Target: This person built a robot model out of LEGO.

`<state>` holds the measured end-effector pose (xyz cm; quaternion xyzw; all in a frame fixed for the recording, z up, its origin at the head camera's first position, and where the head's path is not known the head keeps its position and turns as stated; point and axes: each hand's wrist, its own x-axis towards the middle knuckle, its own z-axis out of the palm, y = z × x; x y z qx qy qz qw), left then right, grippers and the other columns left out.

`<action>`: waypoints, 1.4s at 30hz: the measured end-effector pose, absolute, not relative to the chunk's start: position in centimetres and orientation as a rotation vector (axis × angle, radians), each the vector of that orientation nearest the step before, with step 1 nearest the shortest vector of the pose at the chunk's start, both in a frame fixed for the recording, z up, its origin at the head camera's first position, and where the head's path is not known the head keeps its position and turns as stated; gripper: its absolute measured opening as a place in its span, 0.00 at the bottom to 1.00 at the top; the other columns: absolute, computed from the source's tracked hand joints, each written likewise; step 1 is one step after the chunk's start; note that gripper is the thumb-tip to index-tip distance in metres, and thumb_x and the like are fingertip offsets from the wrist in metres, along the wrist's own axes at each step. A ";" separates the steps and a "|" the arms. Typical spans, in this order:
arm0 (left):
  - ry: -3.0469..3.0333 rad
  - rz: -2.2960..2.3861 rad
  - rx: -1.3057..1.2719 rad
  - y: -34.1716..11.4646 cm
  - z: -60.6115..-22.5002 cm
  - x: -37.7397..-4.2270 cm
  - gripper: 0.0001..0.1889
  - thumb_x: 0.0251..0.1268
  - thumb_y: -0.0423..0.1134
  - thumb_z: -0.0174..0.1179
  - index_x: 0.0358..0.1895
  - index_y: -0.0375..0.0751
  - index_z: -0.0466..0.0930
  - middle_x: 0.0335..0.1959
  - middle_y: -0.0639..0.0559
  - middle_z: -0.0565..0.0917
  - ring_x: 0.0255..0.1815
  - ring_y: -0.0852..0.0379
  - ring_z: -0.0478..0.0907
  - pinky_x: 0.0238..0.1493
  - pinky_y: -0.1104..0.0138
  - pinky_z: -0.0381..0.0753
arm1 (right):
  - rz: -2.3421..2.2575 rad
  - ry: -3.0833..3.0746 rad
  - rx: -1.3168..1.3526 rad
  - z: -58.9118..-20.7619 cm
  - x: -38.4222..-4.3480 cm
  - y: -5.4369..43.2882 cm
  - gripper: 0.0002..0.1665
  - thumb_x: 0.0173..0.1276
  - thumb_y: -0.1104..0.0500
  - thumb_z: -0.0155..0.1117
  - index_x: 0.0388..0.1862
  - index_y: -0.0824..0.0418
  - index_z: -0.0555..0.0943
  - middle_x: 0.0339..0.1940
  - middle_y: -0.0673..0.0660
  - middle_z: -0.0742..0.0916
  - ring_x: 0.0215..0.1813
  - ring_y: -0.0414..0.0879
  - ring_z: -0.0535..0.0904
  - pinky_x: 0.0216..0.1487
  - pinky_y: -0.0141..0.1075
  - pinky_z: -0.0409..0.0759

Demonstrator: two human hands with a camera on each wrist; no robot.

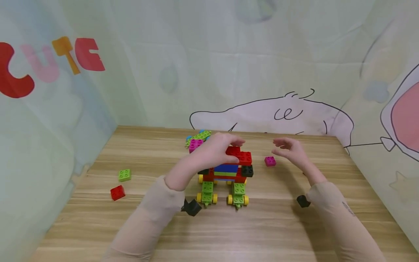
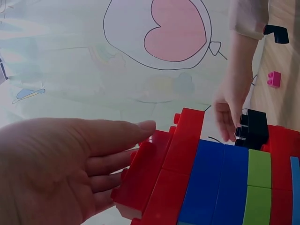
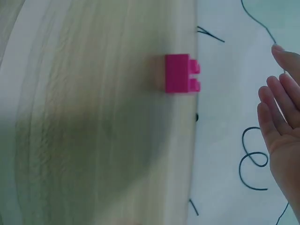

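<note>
A wheeled toy-brick model [image 1: 226, 168] stands on the wooden table, with red bricks on top, blue and lime layers below, and yellow wheels. My left hand [image 1: 214, 149] is at its top, thumb on the near side and fingers on the far side of a dark red brick [image 2: 145, 171]. The fingers look fairly straight; their contact with the brick is partly hidden. My right hand [image 1: 292, 151] hovers to the right of the model, fingers loosely bent and nothing in it. Left of that hand, a magenta brick [image 1: 270, 161] lies on the table.
A lime brick [image 1: 124, 175] and a red brick [image 1: 118, 193] lie at the left. Behind the model is a lime wheeled base [image 1: 200, 136] with blue wheels. A printed cloth [image 1: 147, 83] hangs along the table's back and sides.
</note>
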<state>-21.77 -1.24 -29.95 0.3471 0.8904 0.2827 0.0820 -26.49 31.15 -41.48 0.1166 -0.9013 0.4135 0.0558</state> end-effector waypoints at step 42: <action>2.665 0.907 0.896 -0.9 -30.0 -21.8 0.27 0.60 0.35 0.68 0.64 0.40 0.76 0.61 0.48 0.81 0.63 0.54 0.77 0.63 0.63 0.76 | 1.213 -3.124 0.521 -45.4 -28.4 32.4 0.32 0.59 0.65 0.71 0.61 0.75 0.74 0.59 0.75 0.79 0.61 0.69 0.76 0.64 0.56 0.74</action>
